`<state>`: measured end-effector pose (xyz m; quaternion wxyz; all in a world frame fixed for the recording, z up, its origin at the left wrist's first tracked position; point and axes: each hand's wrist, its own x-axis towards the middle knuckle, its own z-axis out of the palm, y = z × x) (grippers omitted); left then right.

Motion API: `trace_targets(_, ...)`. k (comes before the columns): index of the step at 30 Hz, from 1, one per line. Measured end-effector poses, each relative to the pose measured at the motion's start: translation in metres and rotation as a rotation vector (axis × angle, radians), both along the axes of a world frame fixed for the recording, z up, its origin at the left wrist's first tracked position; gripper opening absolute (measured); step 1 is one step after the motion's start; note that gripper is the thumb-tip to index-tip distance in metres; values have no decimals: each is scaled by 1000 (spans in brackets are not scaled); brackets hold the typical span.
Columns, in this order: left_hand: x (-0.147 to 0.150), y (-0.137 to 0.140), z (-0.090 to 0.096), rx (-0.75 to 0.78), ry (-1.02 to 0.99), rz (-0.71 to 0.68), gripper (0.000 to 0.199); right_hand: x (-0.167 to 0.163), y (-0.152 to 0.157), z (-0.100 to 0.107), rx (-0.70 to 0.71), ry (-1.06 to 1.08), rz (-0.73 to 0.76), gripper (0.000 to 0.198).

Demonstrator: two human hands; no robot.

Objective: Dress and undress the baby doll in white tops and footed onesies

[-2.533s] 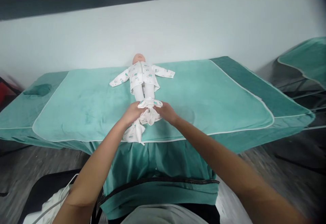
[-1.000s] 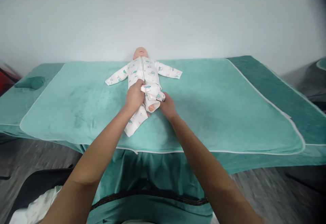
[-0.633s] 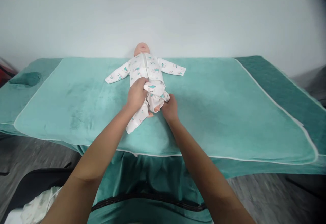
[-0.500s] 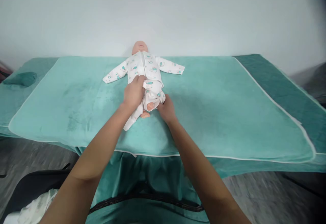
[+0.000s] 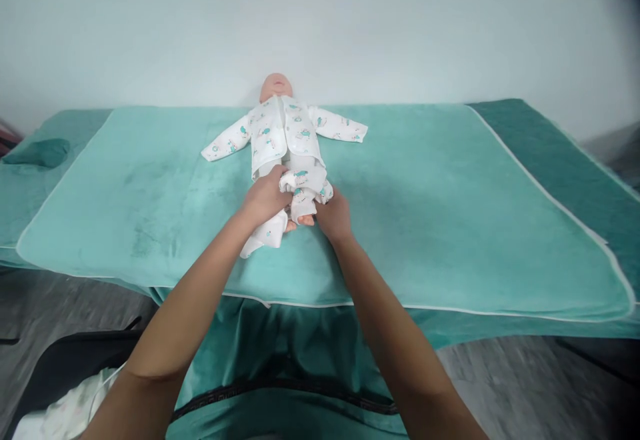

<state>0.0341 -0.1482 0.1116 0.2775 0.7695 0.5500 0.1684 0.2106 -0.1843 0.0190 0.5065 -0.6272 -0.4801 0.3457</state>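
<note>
A baby doll [image 5: 277,87] lies on its back on the green bed cover [image 5: 425,213], head toward the wall. It wears a white printed jacket [image 5: 270,133] with both sleeves spread. White printed trousers [image 5: 305,183] are bunched around its lower legs, and one trouser leg [image 5: 267,235] trails flat toward the front edge. My left hand [image 5: 265,197] is closed on the trousers at the doll's left-hand side in view. My right hand [image 5: 334,217] grips the bunched fabric on the other side. Its fingertips are partly hidden. The doll's toes [image 5: 306,220] poke out of a cuff.
Behind the bed rises a plain pale wall [image 5: 425,33]. The bed has a face hole [image 5: 40,153] at the far left. A black chair [image 5: 55,367] with white patterned cloth [image 5: 75,403] stands at the lower left, on a grey floor [image 5: 515,373].
The trouser cuff has moved further over the foot on the right, so only its toes show. My left hand has shifted slightly lower along the fabric, and the view has tilted a little.
</note>
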Motion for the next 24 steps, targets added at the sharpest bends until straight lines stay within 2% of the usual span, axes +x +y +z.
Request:
trace_targets(2,-2,-4,1,-53,23,-16,52,0,1,-1,-6,-10,-31,23)
trace_targets(4,-1,-5,1,-50,40,6,43,1,1,-1,-14,-16,-52,21)
trace_targets(8,6,0,-5,86,-15,144,21,0,0,1,-13,0,-80,22)
trace_targets(11,7,2,-10,163,-135,241,16,0,-1,2,1,27,-88,23)
trace_targets(13,3,0,-12,114,-235,245,19,0,-3,2,20,54,-95,21)
trace_targets(15,-6,-3,-14,0,-387,207,24,2,-5,2,50,86,-113,20)
trace_targets(17,-17,-6,-14,-124,-557,173,28,5,-7,7,135,133,-114,28)
trace_targets(19,-23,-8,-13,-226,-653,158,31,8,-6,20,242,174,-55,29)
trace_targets(21,-23,-9,-12,-279,-650,147,33,11,1,43,281,148,102,23)
trace_targets(24,-11,-8,-7,-198,-611,194,30,13,25,86,144,-116,447,31)
